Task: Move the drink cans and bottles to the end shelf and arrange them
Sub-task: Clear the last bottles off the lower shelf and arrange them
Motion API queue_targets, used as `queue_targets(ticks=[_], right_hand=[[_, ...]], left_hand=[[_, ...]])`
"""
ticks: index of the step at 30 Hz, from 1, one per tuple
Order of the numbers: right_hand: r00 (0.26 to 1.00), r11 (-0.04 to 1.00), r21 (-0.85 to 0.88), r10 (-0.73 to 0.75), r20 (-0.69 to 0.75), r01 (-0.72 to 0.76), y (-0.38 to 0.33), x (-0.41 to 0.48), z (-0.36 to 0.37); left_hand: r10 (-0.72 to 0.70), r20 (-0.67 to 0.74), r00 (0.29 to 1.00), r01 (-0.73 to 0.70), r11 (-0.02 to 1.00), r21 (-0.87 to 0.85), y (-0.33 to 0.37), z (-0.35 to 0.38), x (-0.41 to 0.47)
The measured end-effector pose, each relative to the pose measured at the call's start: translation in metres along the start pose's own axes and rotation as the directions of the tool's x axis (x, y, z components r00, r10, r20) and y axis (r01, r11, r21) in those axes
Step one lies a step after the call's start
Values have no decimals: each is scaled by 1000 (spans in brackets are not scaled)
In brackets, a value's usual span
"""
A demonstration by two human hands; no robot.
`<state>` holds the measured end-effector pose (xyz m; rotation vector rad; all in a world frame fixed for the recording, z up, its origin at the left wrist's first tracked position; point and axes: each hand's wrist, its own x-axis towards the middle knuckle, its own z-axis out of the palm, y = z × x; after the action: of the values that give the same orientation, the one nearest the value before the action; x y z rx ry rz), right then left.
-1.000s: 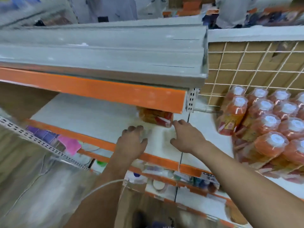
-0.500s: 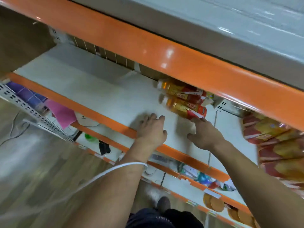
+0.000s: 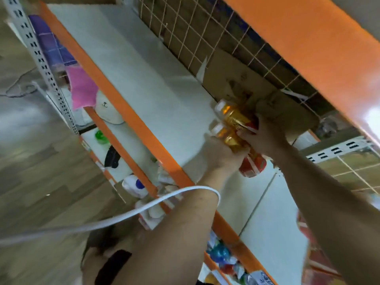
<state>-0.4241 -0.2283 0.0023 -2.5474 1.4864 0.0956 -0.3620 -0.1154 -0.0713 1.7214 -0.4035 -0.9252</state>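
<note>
Two orange drink bottles with white caps stand side by side deep on the white shelf (image 3: 148, 83), close to the wire-grid back panel. My left hand (image 3: 221, 156) grips the nearer bottle (image 3: 225, 136) around its lower body; that bottle's red base shows below my fingers. My right hand (image 3: 266, 136) reaches in from the right, its fingers curled over the label of the farther bottle (image 3: 233, 115). Both bottles appear tilted because the view is tilted.
An orange shelf beam (image 3: 308, 48) hangs low overhead. The wire grid and cardboard (image 3: 205, 42) close the back. The lower shelf holds a pink cloth (image 3: 82, 89), a white plush (image 3: 107, 109) and small items. A white cable (image 3: 144, 208) crosses my left forearm.
The view has dropped under the upper shelf and tilted. Both hands moved from the shelf surface forward onto the two bottles and now hold them.
</note>
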Motion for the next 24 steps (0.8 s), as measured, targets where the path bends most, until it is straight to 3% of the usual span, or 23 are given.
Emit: queue_targets(ticks=[2,6,9,14,18,24], right_hand=[[1000,1000,-2,10,-9,-10,7,6,6],[995,988,151,10,-96,5,19,-10,5],[991,944,330,66,-119,-23,22,-47,-9],[993,638,766,117,3,-78,42,-104,-24],[978,527,843,207,-7,-106,76,-131,-10],[949,272,955,315,30,-120,90,-193,2]], left_hand=[[-98,22,995,100,984,-151,4,13,1],[-162,-49,986,160,986,-48,13,24,3],[-196,-3,981,196,981,-17,16,24,6],[-154,74,985,166,966,-196,11,15,-9],[-115,324,939,200,949,-242,9,-13,-42],[-33,459,888,103,986,-129,16,-63,-68]])
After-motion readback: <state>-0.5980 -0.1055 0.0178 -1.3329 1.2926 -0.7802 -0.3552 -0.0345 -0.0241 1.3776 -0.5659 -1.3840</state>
